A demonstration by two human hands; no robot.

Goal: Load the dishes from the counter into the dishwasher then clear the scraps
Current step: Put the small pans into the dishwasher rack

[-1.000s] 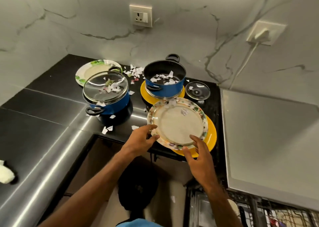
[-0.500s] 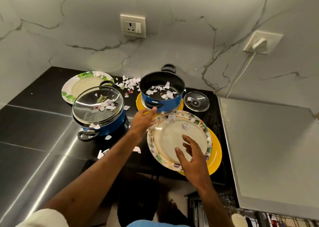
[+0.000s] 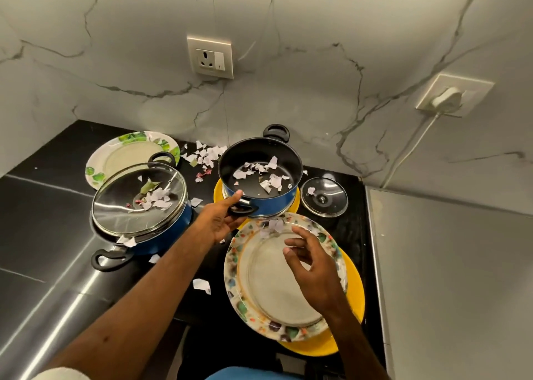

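**A:** Where was the open pot (image 3: 277, 206)?

**B:** Near the back edge of the counter (image 3: 43, 206), toward its right end, standing on a yellow plate (image 3: 218, 195). Torn paper scraps (image 3: 268, 177) lay on its dark bottom.

**A:** And the left hand (image 3: 219, 221)?

**B:** It gripped the pot's near black handle (image 3: 243, 208). The thumb lay against the blue wall just under the rim, and the fingers curled below the handle.

**A:** The right hand (image 3: 314, 270)?

**B:** It hovered over the floral plate (image 3: 259, 293) at the counter's front edge, fingers loosely bent, holding nothing. I could not tell whether it touched the plate.

**A:** What was under that plate?

**B:** A 2nd yellow plate (image 3: 317, 348), showing past its right and near rim.

**A:** And around them?

**B:** 1 small glass lid (image 3: 324, 197) lay flat just right of the open pot. To the pot's left stood a 2nd blue pot (image 3: 161, 229), covered by a large glass lid (image 3: 115, 206) with scraps and a leaf on top. Behind it, toward the back-left corner, a green-leaf plate (image 3: 121, 154) was partly overlapped by that pot. A heap of scraps (image 3: 206, 154) lay along the back edge between the green-leaf plate and the open pot. The marble wall carried a socket (image 3: 210, 56) above the pots and a white plug (image 3: 444, 99) further right.
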